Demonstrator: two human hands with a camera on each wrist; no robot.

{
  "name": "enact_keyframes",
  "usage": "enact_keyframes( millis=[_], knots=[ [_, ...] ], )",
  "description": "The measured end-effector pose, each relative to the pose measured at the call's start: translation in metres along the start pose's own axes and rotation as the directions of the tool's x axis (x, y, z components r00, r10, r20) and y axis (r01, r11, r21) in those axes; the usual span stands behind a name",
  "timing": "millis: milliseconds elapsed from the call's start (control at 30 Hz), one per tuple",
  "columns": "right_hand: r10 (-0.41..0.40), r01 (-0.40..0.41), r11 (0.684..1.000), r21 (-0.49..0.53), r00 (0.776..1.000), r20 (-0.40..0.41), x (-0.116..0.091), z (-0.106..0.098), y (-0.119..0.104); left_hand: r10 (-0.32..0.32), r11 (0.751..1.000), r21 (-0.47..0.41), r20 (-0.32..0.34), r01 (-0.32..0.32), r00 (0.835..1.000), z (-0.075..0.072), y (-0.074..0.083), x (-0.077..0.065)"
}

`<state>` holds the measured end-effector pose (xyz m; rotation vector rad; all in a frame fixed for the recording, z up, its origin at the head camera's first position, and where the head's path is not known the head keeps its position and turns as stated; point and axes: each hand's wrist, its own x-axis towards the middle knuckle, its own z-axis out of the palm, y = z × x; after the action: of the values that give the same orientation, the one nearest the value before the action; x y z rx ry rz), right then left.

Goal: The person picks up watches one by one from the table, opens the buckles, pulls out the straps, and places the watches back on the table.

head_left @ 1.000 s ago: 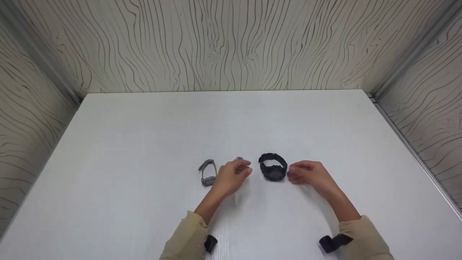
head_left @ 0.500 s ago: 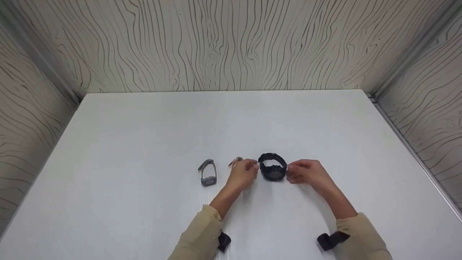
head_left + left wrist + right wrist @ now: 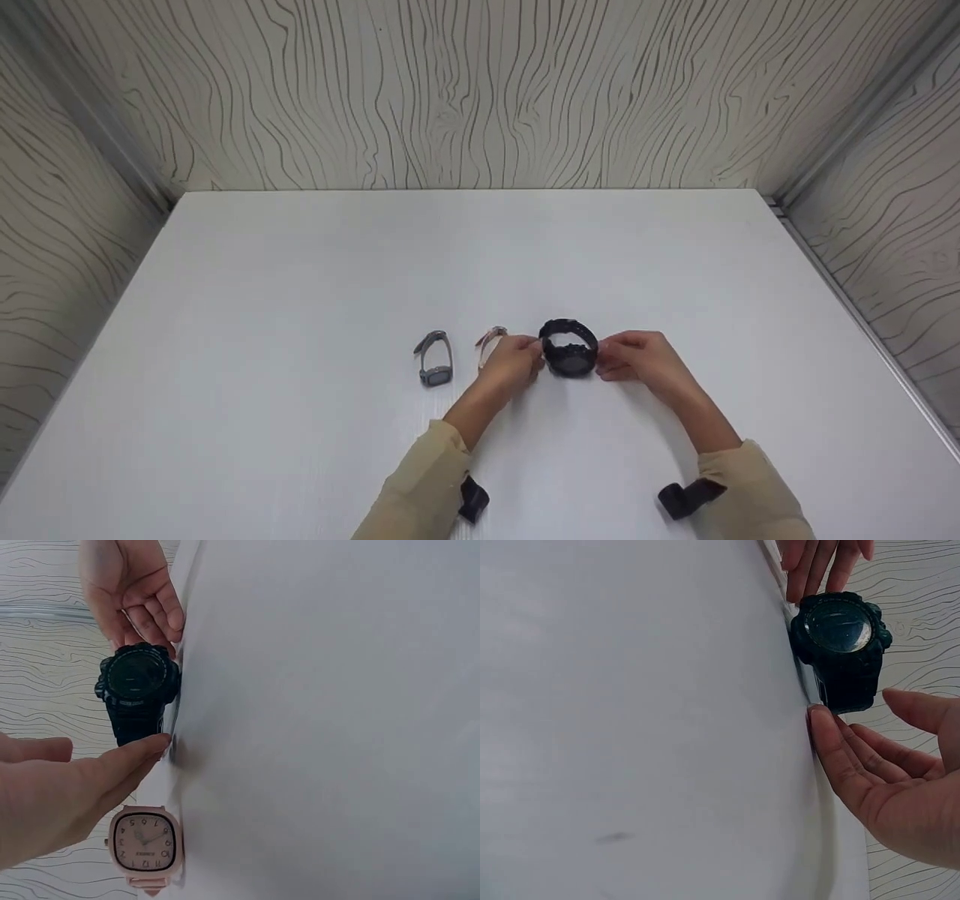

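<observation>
A black digital watch with its strap looped lies on the white table between both hands. My left hand has its fingertips at the watch's left side; in the left wrist view its fingers stretch fairly straight against the strap. On the other side is my right hand, its fingertips at the watch's right edge. The right wrist view shows that hand's thumb held apart from the fingers, gripping nothing. A pink square-faced watch stands just left of my left hand, which partly hides it in the head view.
Farther left lies a grey watch with its strap looped, roughly in line with the others. The white table ends at a wood-grain patterned back wall. Similar panels flank it at the sides.
My left hand has moved right, from beside the grey watch to the black watch's left side, uncovering part of the pink watch. My right hand has stayed nearly still by the black watch.
</observation>
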<state>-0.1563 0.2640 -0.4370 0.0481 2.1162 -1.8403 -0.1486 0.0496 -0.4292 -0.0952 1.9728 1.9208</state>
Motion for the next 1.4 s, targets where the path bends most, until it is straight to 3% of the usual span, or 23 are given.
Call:
enact_keyframes(
  millis=[133,400,867,1100,1233,1400],
  knots=[
    [0.004,-0.004,1.000,0.015,1.000,-0.005,0.001,0.000,0.001,-0.042,0.992,-0.119,0.047,0.047,0.998,0.000,-0.001,0.002],
    [0.034,-0.034,0.999,0.007,0.998,-0.054,0.003,0.002,0.001,-0.063,0.978,-0.194,0.056,0.073,0.996,0.000,-0.003,0.005],
    [0.028,-0.025,0.999,0.037,0.997,-0.076,0.003,0.003,0.005,-0.060,0.992,-0.108,0.035,0.063,0.998,0.001,-0.003,0.002],
    [0.025,-0.017,0.991,0.131,0.998,-0.060,0.000,0.004,0.003,-0.048,0.997,-0.054,-0.020,0.047,0.999,0.003,-0.002,-0.001],
    [0.006,0.003,0.984,0.179,0.999,-0.047,-0.002,0.006,-0.001,-0.037,0.996,-0.082,-0.043,0.033,0.998,0.001,0.001,-0.003],
    [-0.008,0.018,0.987,0.162,0.998,-0.066,-0.005,0.009,-0.009,-0.001,0.992,-0.126,-0.053,-0.006,0.999,-0.003,0.003,-0.006]
  ],
)
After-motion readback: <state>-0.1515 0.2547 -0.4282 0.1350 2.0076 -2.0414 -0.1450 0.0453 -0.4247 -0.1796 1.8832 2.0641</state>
